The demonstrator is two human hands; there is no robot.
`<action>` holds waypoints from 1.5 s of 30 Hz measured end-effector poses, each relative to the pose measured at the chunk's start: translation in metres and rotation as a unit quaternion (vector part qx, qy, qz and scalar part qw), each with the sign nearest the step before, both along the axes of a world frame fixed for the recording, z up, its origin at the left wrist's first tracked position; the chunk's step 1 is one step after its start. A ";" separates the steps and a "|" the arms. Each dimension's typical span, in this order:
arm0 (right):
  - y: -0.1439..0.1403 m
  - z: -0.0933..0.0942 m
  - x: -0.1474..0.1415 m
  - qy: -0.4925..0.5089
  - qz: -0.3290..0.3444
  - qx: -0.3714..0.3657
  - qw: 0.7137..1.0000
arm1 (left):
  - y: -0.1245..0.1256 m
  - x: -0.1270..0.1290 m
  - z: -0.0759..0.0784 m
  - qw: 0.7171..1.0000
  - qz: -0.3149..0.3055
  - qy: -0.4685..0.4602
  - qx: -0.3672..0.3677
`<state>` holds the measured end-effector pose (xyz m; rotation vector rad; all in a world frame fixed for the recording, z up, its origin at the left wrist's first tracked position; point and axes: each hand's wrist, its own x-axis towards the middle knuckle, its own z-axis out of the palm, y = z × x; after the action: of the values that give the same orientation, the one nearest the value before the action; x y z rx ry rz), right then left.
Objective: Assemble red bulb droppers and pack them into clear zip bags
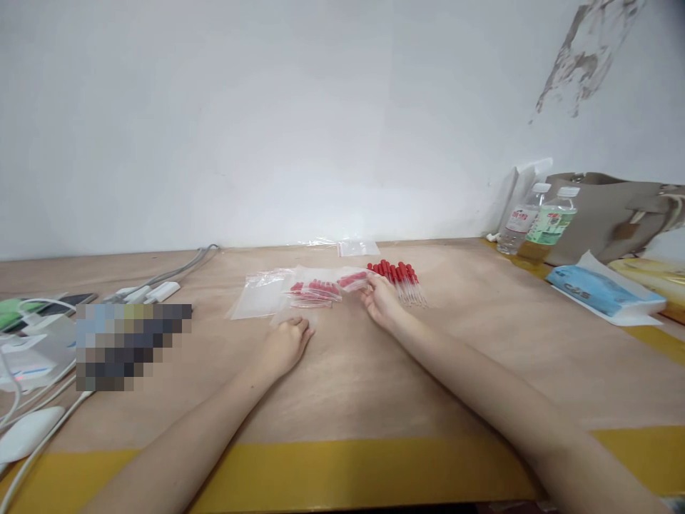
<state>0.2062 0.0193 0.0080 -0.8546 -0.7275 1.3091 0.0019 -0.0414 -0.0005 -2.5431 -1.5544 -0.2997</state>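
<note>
My right hand (379,301) is closed, thumb and fingers pinching a small clear plastic bag of red-handled sticks (353,280) just above the table. Beside it, to the right, lies a loose row of red-handled sticks with thin clear ends (399,277), possibly interdental brushes. My left hand (292,343) rests low on the table with curled fingers, at the edge of a clear plastic bag (295,314); the fingertips are partly hidden. Between and beyond the hands sit filled bags of the red sticks (315,289). Flat clear bags (257,294) are spread left of these.
Another clear bag (358,248) lies by the wall. At right stand two water bottles (551,223), a grey handbag (604,214) and a blue tissue pack (607,289). Cables, a white power strip (40,350) and a white mouse (31,433) are at left.
</note>
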 end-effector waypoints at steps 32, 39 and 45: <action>0.008 -0.015 0.119 -0.648 -0.204 0.102 0.727 | -0.024 0.022 0.004 0.906 -0.374 -0.170 -0.099; 0.056 -0.014 0.127 -0.668 -0.195 0.089 0.712 | -0.027 0.026 0.007 0.926 -0.297 -0.173 -0.156; 0.073 -0.016 0.117 -0.665 -0.180 0.049 0.723 | -0.024 0.026 0.003 0.942 -0.276 -0.100 -0.160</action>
<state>0.3227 0.0921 -0.0082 -1.7387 -1.5963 0.0867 0.0281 -0.0649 0.0030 -3.2727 -0.9615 -0.4042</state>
